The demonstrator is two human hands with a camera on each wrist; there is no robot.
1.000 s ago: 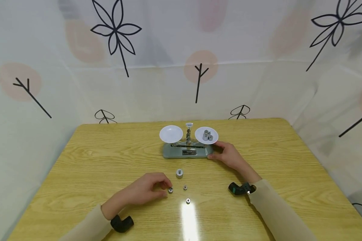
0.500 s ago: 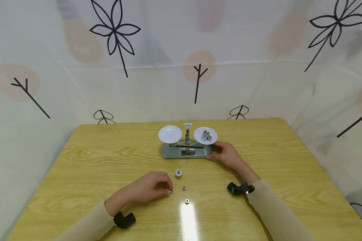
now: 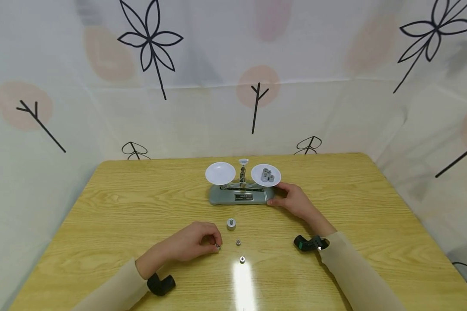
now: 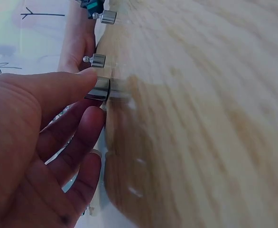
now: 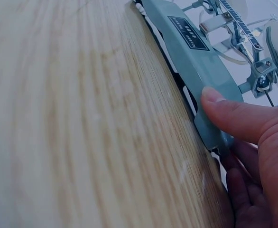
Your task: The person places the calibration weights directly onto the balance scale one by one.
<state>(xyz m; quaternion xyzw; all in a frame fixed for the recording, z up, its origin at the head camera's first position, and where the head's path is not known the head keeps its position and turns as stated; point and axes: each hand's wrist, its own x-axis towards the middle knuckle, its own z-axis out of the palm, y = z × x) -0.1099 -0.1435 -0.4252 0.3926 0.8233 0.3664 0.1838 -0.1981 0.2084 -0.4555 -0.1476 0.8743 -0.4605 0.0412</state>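
My left hand [image 3: 192,242] pinches a small metal weight [image 4: 100,89] between thumb and fingers, right at the tabletop. In the head view only a bit of that weight shows at the fingertips. Far back on the table stands a balance scale [image 3: 222,198] with a grey-green base and two white pans. My right hand [image 3: 293,202] holds the right end of the base, thumb on its front face and fingers round the end. Several weights [image 3: 265,175] sit in the right pan [image 3: 276,172]; the left pan [image 3: 220,173] is bare.
A larger weight [image 3: 231,224] stands between my left hand and the scale. Two small weights [image 3: 238,242] stand right of the left hand, one nearer me. A patterned cloth [image 3: 202,116] hangs behind the wooden table [image 3: 132,203].
My left fingers have closed on the small weight, which stood at the fingertips a second ago. The right hand has stayed on the scale's base.
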